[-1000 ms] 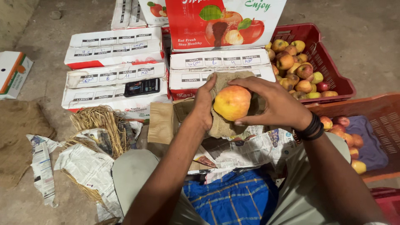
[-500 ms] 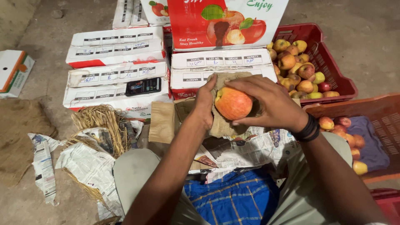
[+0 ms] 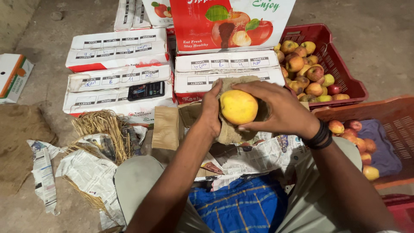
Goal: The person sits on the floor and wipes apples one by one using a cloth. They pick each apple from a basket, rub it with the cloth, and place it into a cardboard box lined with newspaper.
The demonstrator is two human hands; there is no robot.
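Fingers (image 3: 254,88) of the right hand (image 3: 280,110) clamped over the apple (image 3: 238,106), the left hand (image 3: 212,113) pressing cloth (image 3: 228,131) against its near-left side.

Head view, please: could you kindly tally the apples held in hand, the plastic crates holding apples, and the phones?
Round yellow apple, held between left hand and right hand: 1
Crates holding apples, a dark red plastic crate and an orange plastic crate: 2
Flat black phone: 1
Total: 4
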